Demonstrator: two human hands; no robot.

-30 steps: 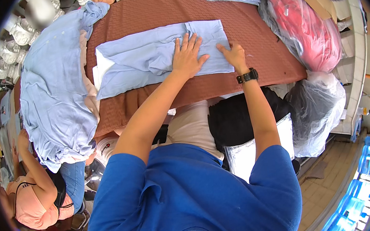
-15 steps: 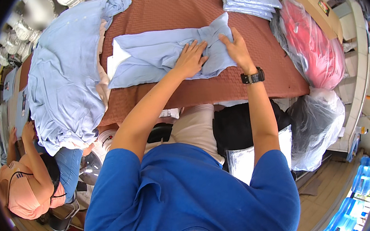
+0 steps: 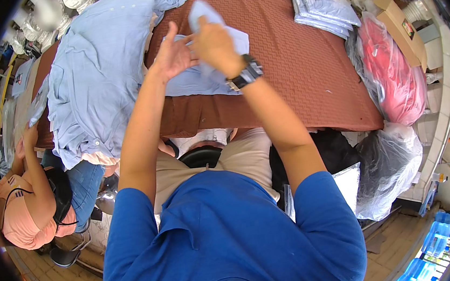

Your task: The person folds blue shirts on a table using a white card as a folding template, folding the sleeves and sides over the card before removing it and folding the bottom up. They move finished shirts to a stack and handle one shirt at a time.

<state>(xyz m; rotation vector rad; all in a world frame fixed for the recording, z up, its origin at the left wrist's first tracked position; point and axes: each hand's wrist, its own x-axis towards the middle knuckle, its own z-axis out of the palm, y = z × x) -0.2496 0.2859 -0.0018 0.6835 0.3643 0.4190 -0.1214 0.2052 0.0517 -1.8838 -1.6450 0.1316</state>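
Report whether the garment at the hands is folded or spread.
Not spread flat: the right hand holds part of the light-blue garment up; the rest lies on the brown cloth. Cannot tell how fully it's folded.

left hand [image 3: 173, 57]: palm now showing; right hand [image 3: 217, 48]: swung left; shirt end [image 3: 204, 13]: lifted

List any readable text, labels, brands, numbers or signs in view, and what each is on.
None legible.
Cardboard box: dark label, too small to read.
Black wristwatch: no readable characters.
Co-worker's peach top: small mark, too small to read.
Light-blue garment by the hands: no text visible.
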